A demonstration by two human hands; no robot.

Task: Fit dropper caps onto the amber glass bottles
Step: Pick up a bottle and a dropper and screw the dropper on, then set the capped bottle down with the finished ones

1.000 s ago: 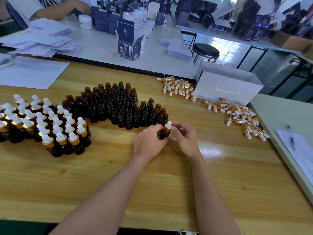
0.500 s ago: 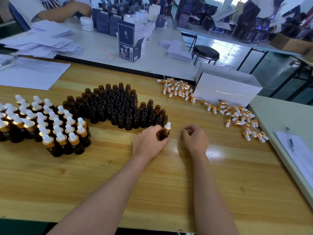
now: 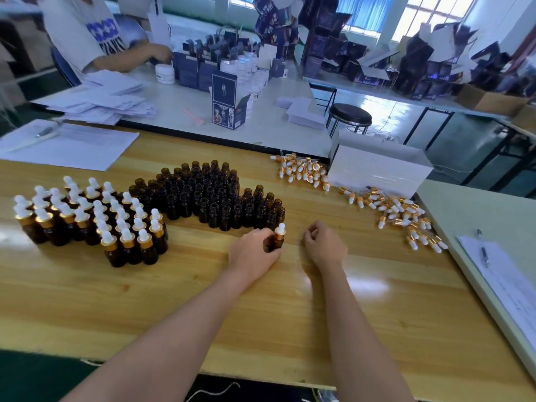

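My left hand (image 3: pixel 252 253) holds one amber bottle (image 3: pixel 275 244) that stands on the wooden table (image 3: pixel 203 309). My fingers curl round its side. A dropper cap (image 3: pixel 280 228) with a white top sits on the bottle. My right hand (image 3: pixel 324 245) is just to the right of the bottle and does not touch it. Its fingers are loosely curled and hold nothing. The open bottles (image 3: pixel 214 195) stand packed close right behind my left hand, so there is little room that way. The capped bottles (image 3: pixel 95 219) stand well off to the left. Loose caps (image 3: pixel 400 213) lie past my right hand, near the table's right edge, with a white box (image 3: pixel 377 169) behind them. From my hands down to the near edge there is a wide stretch of wood to move in. A second ago my right fingers were at the cap. Now that hand has let go and moved off to the right.
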